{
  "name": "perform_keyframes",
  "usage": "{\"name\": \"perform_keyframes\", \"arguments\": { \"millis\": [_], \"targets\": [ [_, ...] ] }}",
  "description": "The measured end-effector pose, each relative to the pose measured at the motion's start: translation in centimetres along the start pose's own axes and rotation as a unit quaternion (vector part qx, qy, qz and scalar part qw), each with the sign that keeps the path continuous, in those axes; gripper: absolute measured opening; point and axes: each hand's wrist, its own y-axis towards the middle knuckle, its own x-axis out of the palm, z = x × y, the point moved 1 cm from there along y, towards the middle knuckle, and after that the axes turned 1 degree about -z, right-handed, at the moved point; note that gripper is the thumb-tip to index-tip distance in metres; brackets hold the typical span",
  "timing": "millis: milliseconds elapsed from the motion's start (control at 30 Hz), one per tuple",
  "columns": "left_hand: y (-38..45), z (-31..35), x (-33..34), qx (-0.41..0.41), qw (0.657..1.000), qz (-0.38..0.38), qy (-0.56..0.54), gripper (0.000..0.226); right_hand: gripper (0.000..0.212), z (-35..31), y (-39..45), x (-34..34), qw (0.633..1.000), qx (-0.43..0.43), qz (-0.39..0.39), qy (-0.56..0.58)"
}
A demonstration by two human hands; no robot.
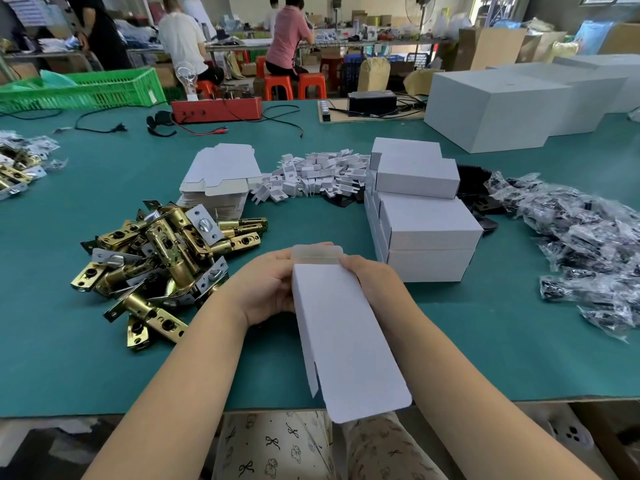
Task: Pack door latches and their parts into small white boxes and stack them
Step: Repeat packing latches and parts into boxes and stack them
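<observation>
I hold a small white box over the near edge of the green table, its near end flap open toward me. My left hand grips its left side at the far end. My right hand grips the right side there, fingers at the folded far flap. A pile of brass door latches lies to the left. Flat unfolded box blanks are stacked behind the latches. Closed white boxes stand stacked to the right.
White card inserts lie heaped at the middle. Bagged black parts spread along the right. Large white cartons stand at the back right, a red device and a green crate at the back. People work at tables beyond.
</observation>
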Motion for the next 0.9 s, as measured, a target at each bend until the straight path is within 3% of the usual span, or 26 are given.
{"name": "perform_keyframes", "arguments": {
  "millis": [100,200,333,400,467,567,667,800,900],
  "targets": [
    [-0.1,-0.1,0.1,0.022,1.000,0.000,0.016,0.045,0.025,0.2,0.2,0.0,1.000,-0.027,-0.004,0.007],
    [0.1,0.0,0.1,0.079,0.993,0.062,-0.058,0.044,0.024,-0.1,0.5,-0.2,0.997,-0.054,-0.015,0.054],
    [0.3,0.3,-1.4,0.173,0.927,0.239,-0.230,0.046,0.049,-0.6,0.6,-0.5,0.959,-0.043,-0.135,0.243],
    [0.3,0.5,-1.7,0.209,0.898,0.292,-0.252,0.050,0.064,-0.6,0.4,-0.5,0.955,-0.075,-0.151,0.244],
    [0.2,0.5,-1.6,0.232,0.889,0.332,-0.213,0.052,0.061,-0.3,0.5,-0.2,0.964,-0.107,-0.132,0.206],
    [0.0,0.6,-1.2,0.258,0.904,0.318,-0.124,0.035,0.039,0.2,0.7,0.4,0.982,-0.121,-0.079,0.120],
    [0.0,0.4,-0.9,0.257,0.933,0.240,-0.072,0.042,0.017,0.5,0.9,0.3,0.988,-0.112,-0.044,0.094],
    [0.3,0.3,-1.3,0.204,0.919,0.326,-0.088,0.015,0.019,0.1,0.8,0.0,0.987,-0.091,-0.040,0.124],
    [0.6,0.1,-1.7,0.187,0.923,0.322,-0.096,0.005,0.020,0.1,0.7,0.0,0.990,-0.085,-0.042,0.102]
  ]
}}
